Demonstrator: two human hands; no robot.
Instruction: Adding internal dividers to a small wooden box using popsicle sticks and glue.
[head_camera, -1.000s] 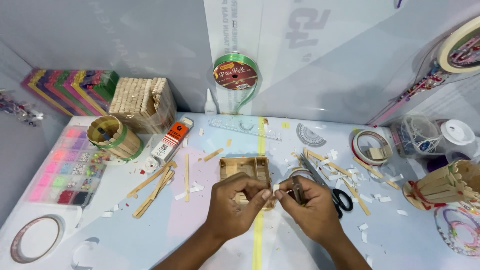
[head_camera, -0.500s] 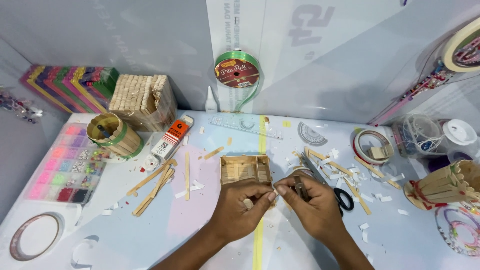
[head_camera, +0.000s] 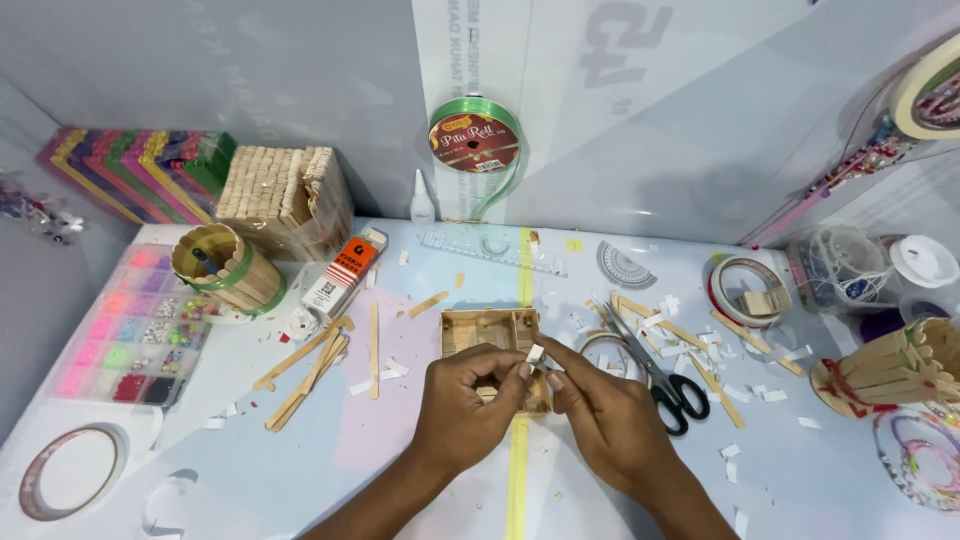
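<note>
Wooden stick box (head_camera: 487, 332) lies on the table (head_camera: 420, 470) near the middle, half hidden behind both hands. Left hand (head_camera: 468, 408) and right hand (head_camera: 600, 415) meet over its near right corner, fingertips pinched together on a small white paper scrap (head_camera: 535, 353). It looks like the sticking-on stage: the scrap is being readied at the box edge. Pressing it down would call for a steady box and careful lining up. Scissors (head_camera: 660, 375) lie just right; loose sticks (head_camera: 310, 372) to the left.

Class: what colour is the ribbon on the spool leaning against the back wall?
Green ribbon; head view shows it.
</note>
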